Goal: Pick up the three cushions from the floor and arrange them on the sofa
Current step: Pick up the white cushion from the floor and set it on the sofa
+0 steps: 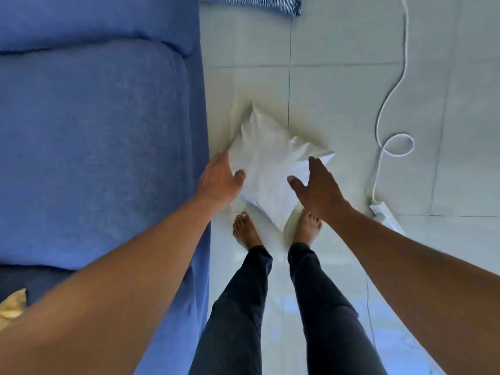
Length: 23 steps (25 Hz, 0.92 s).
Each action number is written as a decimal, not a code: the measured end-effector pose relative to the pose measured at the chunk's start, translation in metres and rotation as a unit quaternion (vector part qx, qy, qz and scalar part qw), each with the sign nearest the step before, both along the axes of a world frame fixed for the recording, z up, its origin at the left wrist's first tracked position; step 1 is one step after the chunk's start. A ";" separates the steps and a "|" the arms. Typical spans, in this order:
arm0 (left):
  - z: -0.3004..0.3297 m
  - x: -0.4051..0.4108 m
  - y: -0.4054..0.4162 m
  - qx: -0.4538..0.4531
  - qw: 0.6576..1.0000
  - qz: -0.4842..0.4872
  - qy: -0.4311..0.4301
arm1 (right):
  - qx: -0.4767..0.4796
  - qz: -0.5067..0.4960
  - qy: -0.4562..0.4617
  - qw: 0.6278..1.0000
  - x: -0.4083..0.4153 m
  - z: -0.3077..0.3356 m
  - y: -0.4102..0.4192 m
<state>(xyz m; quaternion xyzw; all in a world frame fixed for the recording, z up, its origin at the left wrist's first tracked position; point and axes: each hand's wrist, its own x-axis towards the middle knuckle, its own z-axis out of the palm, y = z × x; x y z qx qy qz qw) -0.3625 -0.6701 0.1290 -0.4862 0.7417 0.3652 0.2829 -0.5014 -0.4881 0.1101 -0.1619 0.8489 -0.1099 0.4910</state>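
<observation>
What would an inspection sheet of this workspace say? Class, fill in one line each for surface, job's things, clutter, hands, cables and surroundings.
Surface: pale tiled floor, beside the blue sofa.
Job's things: white cushion on the floor at the person's feet; striped cushion at the top edge, partly out of view; no third seen on the floor.
Clutter: yellowish item on the sofa, unclear.
Hands: left hand and right hand open, either side of the white cushion; fingers spread.
Cables: white cable looping to a power strip.
Surroundings: nothing seen.
</observation>
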 end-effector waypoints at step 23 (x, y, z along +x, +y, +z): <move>-0.144 -0.046 -0.012 0.121 0.923 0.357 0.076 | -0.053 -0.481 -0.122 0.867 -0.076 -0.129 0.017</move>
